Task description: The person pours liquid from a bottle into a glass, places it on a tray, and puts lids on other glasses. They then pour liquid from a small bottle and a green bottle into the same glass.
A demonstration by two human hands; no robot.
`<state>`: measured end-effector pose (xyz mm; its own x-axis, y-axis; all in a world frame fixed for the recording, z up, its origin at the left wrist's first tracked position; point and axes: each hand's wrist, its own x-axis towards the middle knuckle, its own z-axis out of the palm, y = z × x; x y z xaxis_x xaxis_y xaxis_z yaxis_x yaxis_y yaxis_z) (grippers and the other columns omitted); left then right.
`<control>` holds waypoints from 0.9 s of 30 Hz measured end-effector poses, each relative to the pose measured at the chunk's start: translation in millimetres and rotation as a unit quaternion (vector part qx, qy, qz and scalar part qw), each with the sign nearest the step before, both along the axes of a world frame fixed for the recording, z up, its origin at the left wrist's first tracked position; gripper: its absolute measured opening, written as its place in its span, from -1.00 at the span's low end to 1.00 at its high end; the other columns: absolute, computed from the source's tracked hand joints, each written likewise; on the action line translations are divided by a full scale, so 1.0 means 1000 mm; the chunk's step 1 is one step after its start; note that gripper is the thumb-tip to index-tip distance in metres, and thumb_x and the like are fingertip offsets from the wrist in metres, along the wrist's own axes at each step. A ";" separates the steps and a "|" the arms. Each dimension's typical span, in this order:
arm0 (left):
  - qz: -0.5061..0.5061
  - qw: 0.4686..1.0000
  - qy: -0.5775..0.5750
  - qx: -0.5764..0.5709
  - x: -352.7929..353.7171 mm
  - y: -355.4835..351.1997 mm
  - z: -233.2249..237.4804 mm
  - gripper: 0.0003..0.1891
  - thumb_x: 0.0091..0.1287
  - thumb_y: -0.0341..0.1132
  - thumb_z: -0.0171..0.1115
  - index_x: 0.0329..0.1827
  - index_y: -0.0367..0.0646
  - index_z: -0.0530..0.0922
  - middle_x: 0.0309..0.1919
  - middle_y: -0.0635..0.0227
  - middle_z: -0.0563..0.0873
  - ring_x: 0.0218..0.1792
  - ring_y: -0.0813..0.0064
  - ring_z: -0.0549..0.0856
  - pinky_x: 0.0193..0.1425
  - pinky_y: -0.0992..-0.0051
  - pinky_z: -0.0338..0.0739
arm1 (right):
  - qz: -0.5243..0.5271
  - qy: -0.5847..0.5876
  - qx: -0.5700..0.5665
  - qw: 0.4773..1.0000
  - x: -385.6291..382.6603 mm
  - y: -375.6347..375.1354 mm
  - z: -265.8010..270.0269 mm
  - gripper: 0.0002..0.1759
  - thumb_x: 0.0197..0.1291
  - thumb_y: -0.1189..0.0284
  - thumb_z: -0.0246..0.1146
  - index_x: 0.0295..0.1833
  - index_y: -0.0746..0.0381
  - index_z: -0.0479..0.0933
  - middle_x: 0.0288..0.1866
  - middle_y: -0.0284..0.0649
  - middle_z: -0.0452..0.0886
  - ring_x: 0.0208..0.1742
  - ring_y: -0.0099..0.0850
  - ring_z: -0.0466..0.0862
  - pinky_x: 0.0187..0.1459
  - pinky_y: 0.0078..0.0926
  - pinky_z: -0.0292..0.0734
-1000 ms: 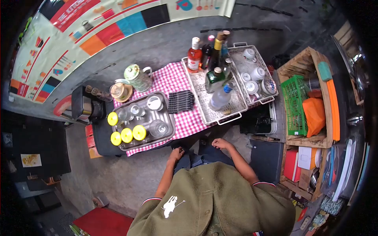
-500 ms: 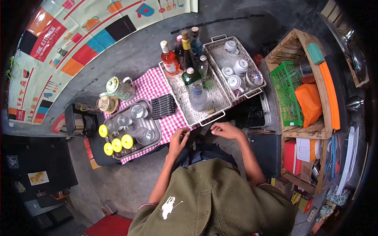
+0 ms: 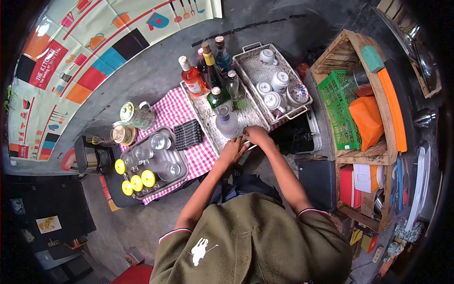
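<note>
At the front edge of the white bottle tray (image 3: 210, 137), my two hands are close together. My left hand (image 3: 232, 150) has its fingers drawn together at the rim; whatever they hold, if anything, is hidden. Beside it, my right hand (image 3: 258, 136) reaches over the rim with bent fingers closed on something too small to make out. Just behind the hands stands a clear frosted bottle (image 3: 227, 124), upright. A green bottle (image 3: 218, 98), a small clear bottle (image 3: 232, 85) and a bottle of red drink (image 3: 192, 78) stand farther back, with several others.
Left of the bottles, a dark folded cloth (image 3: 187, 134) lies on the checked tablecloth (image 3: 172, 106). A metal tray (image 3: 156, 187) carries glasses and yellow-lidded jars. On the right are a second white tray (image 3: 250, 64) with cups and a wooden shelf (image 3: 366, 158) with a green basket (image 3: 338, 111).
Both hands have moved forward from in front of the tray to its front edge and come closer together. The cork lying there is now covered by my right hand. The view has shifted slightly.
</note>
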<state>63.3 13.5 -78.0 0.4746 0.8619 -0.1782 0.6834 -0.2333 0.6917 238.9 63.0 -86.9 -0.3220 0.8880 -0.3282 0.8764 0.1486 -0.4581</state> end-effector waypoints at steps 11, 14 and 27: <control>-0.047 0.983 -0.127 -0.128 -0.002 0.018 -0.009 -0.51 0.49 -0.01 -0.03 0.16 -0.29 0.52 0.00 -0.12 0.68 0.09 -0.08 0.65 0.21 0.16 0.46 | -0.019 -0.133 -0.103 0.986 -0.014 0.014 -0.020 -0.66 0.19 0.17 0.22 0.00 0.06 0.71 0.06 -0.11 0.72 0.10 -0.08 0.69 0.13 -0.07 0.59; -0.031 0.986 -0.087 -0.138 0.001 0.018 0.005 -0.48 0.47 0.01 -0.04 0.19 -0.28 0.51 0.01 -0.11 0.68 0.09 -0.06 0.65 0.22 0.17 0.45 | -0.036 -0.163 -0.116 0.979 -0.018 0.015 -0.015 -0.65 0.17 0.17 0.24 0.00 0.07 0.71 0.08 -0.10 0.71 0.12 -0.09 0.69 0.14 -0.06 0.58; 0.009 0.982 -0.167 -0.089 -0.011 0.019 -0.027 -0.45 0.42 0.04 0.02 0.21 -0.26 0.53 0.00 -0.17 0.68 0.03 -0.11 0.67 0.14 0.16 0.51 | -0.032 0.008 0.001 0.999 -0.003 0.007 -0.013 -0.62 0.02 0.33 0.37 -0.02 0.24 0.65 -0.09 0.04 0.71 0.00 -0.01 0.70 0.04 -0.07 0.58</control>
